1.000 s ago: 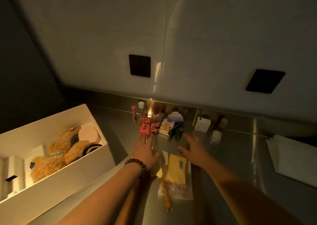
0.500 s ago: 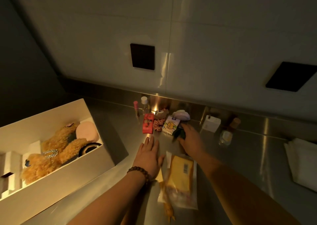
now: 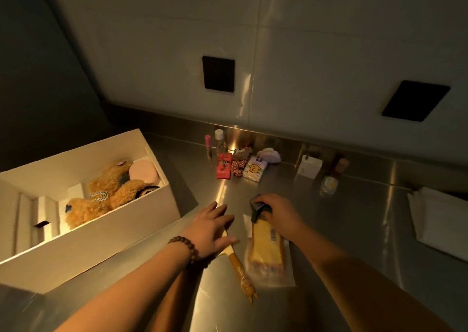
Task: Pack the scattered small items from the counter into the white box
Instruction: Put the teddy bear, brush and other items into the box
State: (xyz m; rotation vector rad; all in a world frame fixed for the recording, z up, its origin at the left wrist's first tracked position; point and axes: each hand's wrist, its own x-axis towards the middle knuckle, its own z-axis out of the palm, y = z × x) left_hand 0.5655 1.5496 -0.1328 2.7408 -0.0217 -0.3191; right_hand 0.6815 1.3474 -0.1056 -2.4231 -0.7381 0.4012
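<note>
counter (image 3: 354, 230): steel, shiny, runs along a pale wall w/ two black squares on it.
white box (image 3: 106, 240): open, on the counter's left side, well apart from the small stuff at the back. big.
in the box: brown plush bear (image 3: 106, 192) lying across the middle, pink round pad (image 3: 144, 173) at the far end touching the bear, white dividers at the near-left end.
folded white cloth (image 3: 440, 220): far right of counter, flat.
left hand (image 3: 210, 226): fingers straight & spread, palm down, resting over the top of a long yellow pen-like thing; holds nothing. bead bracelet (image 3: 188, 250) on the wrist.
right hand (image 3: 281, 213): fingers curled round a small dark item (image 3: 258, 208), pinched tight, just above the far end of the yellow packet. can't tell what the item is, too dark.
yellow packet (image 3: 267, 253): clear wrap, flat on counter btwn the two forearms, near edge.
yellow pen-like thing (image 3: 239, 271): lies just left of the packet, animal-shaped end pointing toward the near edge.
back row, by the wall: white cube (image 3: 309, 166), small clear bottle (image 3: 328, 184) in front-right of it, white round thing (image 3: 269, 154), tissue pack w/ yellow cartoon (image 3: 254, 170), small checked plush (image 3: 239, 163), red pack (image 3: 224, 165), clear bottle w/ white cap (image 3: 219, 140), pink tube (image 3: 208, 145).
row spacing: red pack, checked plush & tissue pack touching side by side; cube sits apart to the right.
</note>
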